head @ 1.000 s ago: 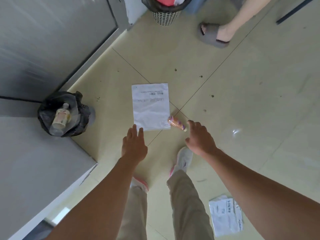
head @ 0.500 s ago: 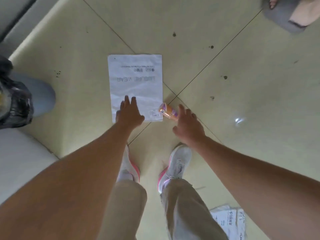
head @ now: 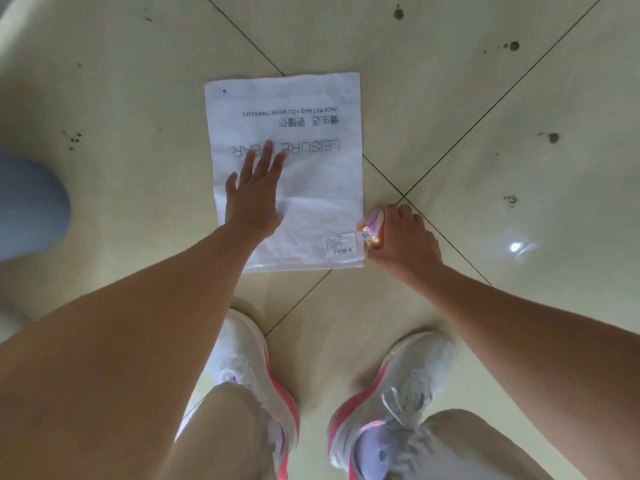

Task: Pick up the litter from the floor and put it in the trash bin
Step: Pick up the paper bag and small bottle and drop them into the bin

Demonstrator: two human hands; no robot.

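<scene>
While the person bends over the pale tiled floor [head: 485, 98], the left grip [head: 254, 199] is spread over a white bag [head: 311, 188]. Its fingers are straight and slightly apart, and the fingertips [head: 267, 148] reach the upside-down print "LEISURE WEAR". Whether the palm presses on the plastic or hovers just above it cannot be told. It holds nothing.

The bag lies flat on the floor ahead of the feet, just left of where the tile joints cross [head: 403, 195]. A small barcode label [head: 341, 244] sits in its near right corner.

The right grip [head: 405, 237] is clamped on a small wrapper [head: 372, 230], orange with purple and white, with the fingers curled round it. This wrapper is at the bag's right edge, just beside the label. Whether it touches the bag or is off the floor cannot be told.

Both forearms are bare. Below them stand two white shoes with pink soles, the left shoe [head: 249, 368] and the right shoe [head: 398, 382], toes pointing toward the bag. Beige trouser legs [head: 221, 431] show above them. The left shoe's toe is near the bag's near edge but apart from it.

Dark spots [head: 514, 46] dot the tiles at far right and at left. A bright glare [head: 517, 247] shines on the floor to the right of the right grip. At the left edge is a blue-grey rounded shape [head: 31, 206], too blurred to name.
</scene>
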